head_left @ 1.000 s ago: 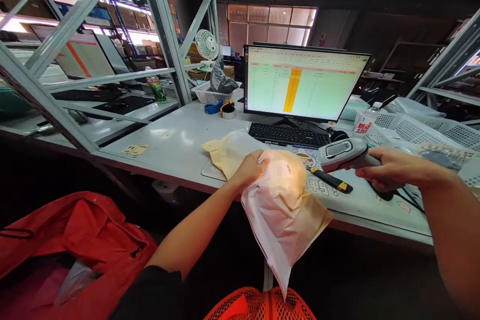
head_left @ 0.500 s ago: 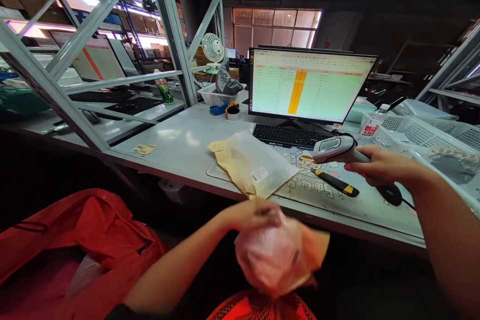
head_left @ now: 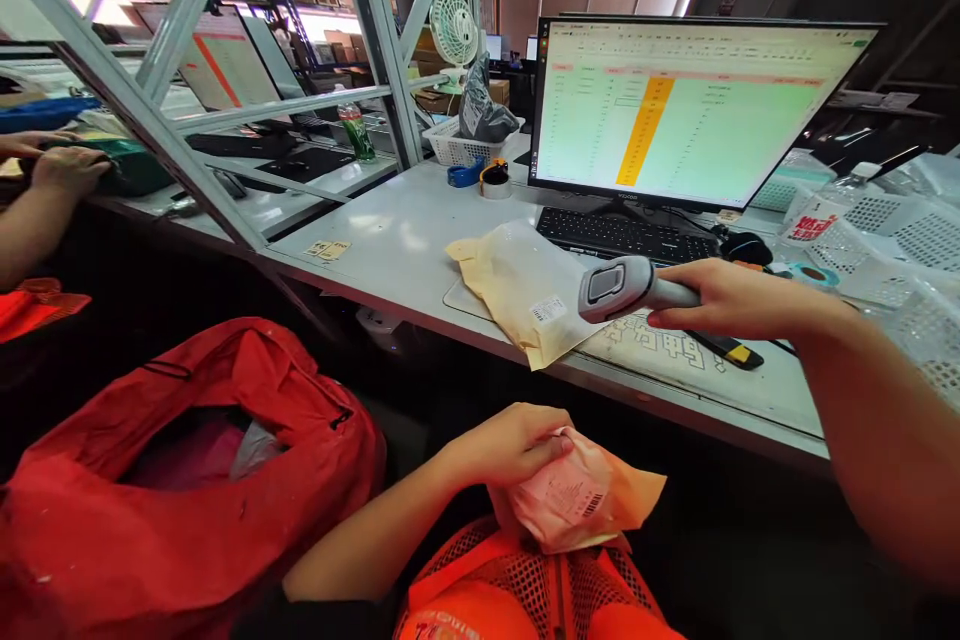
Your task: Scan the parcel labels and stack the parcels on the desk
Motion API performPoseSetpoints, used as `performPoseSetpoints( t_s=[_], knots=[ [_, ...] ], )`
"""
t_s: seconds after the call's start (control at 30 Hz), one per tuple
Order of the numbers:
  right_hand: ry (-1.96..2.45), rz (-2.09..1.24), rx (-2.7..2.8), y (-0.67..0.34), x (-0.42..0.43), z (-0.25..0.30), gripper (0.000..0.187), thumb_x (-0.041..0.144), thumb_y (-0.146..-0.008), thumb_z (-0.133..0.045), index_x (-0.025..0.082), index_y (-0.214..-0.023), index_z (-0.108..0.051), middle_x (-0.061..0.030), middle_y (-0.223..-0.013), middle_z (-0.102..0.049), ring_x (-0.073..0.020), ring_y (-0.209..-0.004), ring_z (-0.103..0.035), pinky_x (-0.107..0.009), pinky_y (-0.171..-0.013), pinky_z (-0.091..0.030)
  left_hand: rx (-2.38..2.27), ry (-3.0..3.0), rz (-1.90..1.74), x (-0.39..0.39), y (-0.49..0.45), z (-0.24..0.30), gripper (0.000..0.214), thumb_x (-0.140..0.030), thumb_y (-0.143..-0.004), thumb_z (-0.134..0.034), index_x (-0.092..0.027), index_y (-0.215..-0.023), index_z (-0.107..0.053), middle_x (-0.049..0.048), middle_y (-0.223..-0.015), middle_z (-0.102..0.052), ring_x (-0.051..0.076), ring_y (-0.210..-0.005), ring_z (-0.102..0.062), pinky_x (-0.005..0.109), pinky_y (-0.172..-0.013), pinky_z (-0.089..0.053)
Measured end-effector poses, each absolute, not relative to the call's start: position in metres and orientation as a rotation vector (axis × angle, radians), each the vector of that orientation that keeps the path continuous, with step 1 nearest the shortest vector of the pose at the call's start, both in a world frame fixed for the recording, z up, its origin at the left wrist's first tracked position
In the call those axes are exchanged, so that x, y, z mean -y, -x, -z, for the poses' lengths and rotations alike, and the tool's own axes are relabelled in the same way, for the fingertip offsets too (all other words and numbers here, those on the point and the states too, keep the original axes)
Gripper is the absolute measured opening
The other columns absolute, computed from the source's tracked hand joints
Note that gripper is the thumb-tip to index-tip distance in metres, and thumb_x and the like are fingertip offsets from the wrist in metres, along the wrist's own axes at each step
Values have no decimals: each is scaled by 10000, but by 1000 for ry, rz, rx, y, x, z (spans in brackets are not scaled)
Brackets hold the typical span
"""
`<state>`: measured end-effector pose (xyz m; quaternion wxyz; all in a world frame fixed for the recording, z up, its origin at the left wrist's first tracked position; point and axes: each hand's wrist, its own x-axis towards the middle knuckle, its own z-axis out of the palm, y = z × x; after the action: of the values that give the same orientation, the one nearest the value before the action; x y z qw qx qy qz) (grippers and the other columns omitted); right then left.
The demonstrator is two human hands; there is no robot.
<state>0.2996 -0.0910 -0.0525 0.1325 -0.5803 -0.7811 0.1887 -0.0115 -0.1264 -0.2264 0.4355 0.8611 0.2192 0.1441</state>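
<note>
Low in front of my orange mesh vest (head_left: pixel 525 575), my left hand (head_left: pixel 521 445) grips a small plastic mailer bag (head_left: pixel 577 500) by its upper edge. A printed barcode label on that bag faces up. My right hand (head_left: pixel 720 300) is wrapped round the handle of a grey barcode scanner (head_left: pixel 619 288), held above the desk with its head to the left. Under and left of the scanner, a larger pale yellow mailer bag (head_left: pixel 517 280) with a white label lies at the desk's front edge. A black and yellow utility knife (head_left: pixel 727 350) is partly hidden behind my right hand.
A monitor (head_left: pixel 697 110) and black keyboard (head_left: pixel 626 235) stand on the desk (head_left: pixel 390 240). White baskets and a bottle (head_left: pixel 817 210) are at right. An open red sack (head_left: pixel 300 430) is at lower left. Beyond the metal frame (head_left: pixel 202 170) another person's hands (head_left: pixel 67 165) show.
The scanner has moved left and over toward the yellow mailer bag. My left hand has turned the small bag so its label shows. The view has shifted, bringing another person's hands in at left.
</note>
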Motion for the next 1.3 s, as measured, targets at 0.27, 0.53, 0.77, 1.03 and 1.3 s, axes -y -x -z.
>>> performPoseSetpoints(
  t_s=[0.27,0.53,0.77,1.03,1.3],
  knots=[
    [1685,-493,2348,-302,78,77,352,509,-900,-671,261,-1132,-763,-3,-971,-756,-216,-798,-661,-283,-692,-473,-693,-2173,-591,125,18,235,194,-266,-1018,-465,-198,-865,-563,5,-811,-630,146,-733,-572,272,-687,-436],
    [2489,39,1668,-423,53,170,503,528,-1002,-519,119,-1249,-675,-186,-1128,-734,-334,-1014,-694,-360,-783,-489,-722,-2694,-864,68,19,210,192,-180,-1013,-503,-192,-1024,-694,120,-1671,-397,380,-1595,-243,625,-1279,-260],
    [2589,326,1234,-429,62,213,577,401,-996,-500,23,-1424,-580,-301,-1376,-594,-436,-1295,-564,-514,-1033,-469,-788,-2755,-571,28,3,242,222,-187,-1015,-521,-198,-1017,-743,62,-1775,-221,400,-1649,-105,698,-1281,-226],
    [2379,-33,1527,-372,-24,187,445,281,-994,-536,166,-1409,-648,-178,-1216,-728,-327,-1147,-679,-403,-1004,-502,-847,-2664,-718,25,-2,258,283,-214,-1057,-437,-197,-1140,-707,46,-1678,-437,311,-1616,-287,577,-1302,-334],
    [2478,-137,1369,-372,-70,180,451,187,-979,-530,39,-1386,-659,-299,-1302,-669,-388,-1251,-651,-480,-1059,-500,-887,-2548,-813,26,-6,260,290,-240,-1058,-432,-217,-1145,-708,33,-1583,-564,284,-1555,-420,554,-1287,-376]
  ],
)
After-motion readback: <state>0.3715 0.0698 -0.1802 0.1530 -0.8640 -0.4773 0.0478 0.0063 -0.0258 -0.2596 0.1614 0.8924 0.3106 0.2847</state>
